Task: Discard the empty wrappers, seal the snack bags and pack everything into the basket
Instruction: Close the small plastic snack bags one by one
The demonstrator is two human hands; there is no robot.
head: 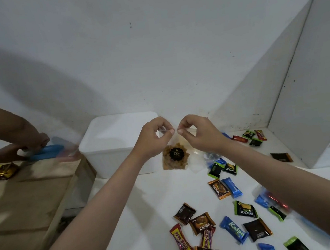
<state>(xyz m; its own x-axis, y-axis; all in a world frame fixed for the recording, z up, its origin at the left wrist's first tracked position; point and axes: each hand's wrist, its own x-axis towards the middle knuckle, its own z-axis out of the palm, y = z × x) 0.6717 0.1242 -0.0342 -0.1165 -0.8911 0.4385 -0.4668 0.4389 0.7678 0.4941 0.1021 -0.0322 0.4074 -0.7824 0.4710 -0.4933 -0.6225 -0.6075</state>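
Seen from the head camera, the person held a clear snack bag (pixel 176 156) up in front of the white basket (pixel 119 144), which stood at the back of the white table (pixel 148 208) against the wall. The left hand (pixel 153 136) had a pinching grip on the bag's top edge, thumb and forefinger closed on the plastic, and the right hand (pixel 195 130) pinched the same edge just beside it, so the two sets of fingertips nearly met. The bag hung below them, just to the right of the basket, with brown crisps gathered in its lower part and a round black label (pixel 176 153) on its front. To the right of the basket and nearer the person, many small wrapped snacks lay scattered on the table: a blue Kalpa bar (pixel 234 232), green Nextar packs (pixel 245 210), a brown Nextar pack (pixel 202 222), a red and yellow Beng-beng bar (pixel 181 241) and several dark brown packets. A few more wrappers (pixel 251 136) lay far to the right of the basket, by the wall. To the left of the basket stood a wooden surface (pixel 25 200), where another person's hands (pixel 29 145) worked on something blue, blurred, with a gold wrapper (pixel 0 172) lying near them.
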